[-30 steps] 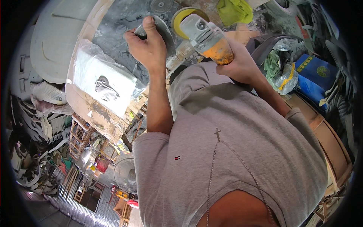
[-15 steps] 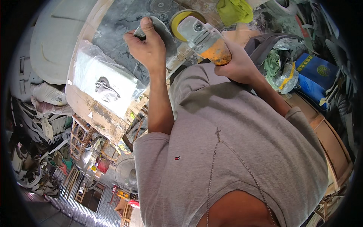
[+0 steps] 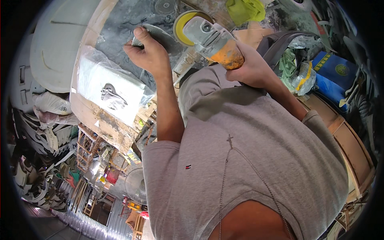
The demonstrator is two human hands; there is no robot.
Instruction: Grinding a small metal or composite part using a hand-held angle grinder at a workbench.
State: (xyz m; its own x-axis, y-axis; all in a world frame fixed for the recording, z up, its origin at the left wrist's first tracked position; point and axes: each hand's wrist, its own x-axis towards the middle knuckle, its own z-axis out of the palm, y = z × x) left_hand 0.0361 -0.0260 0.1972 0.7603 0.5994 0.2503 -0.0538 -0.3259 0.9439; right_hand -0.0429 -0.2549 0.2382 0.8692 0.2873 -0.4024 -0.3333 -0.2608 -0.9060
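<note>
My left hand [image 3: 149,51] is closed on a thin, dark grey curved piece [image 3: 165,41], thumb on its near end. The piece's exact kind I cannot make out. In my right hand [image 3: 254,64] is an angle grinder [image 3: 214,40] with a worn orange body and a dusty grey head. My fingers wrap round its body, partly hidden behind it. A yellow disc [image 3: 181,29] sits at the grinder's head, facing the piece. A small gap shows between the disc and the piece's right edge.
Under my hands lies a dusty grey work surface [image 3: 120,34]. A lime-green cloth [image 3: 246,11] is at the top right, a blue box [image 3: 334,74] with plastic bags [image 3: 302,76] to the right. On the left is a plastic-wrapped white slab [image 3: 116,88]. A fan [image 3: 136,184] stands lower left.
My left hand has shifted left and slightly down with the grey piece, which now lies flatter. The grinder has moved slightly left; my right hand's grip is the same.
</note>
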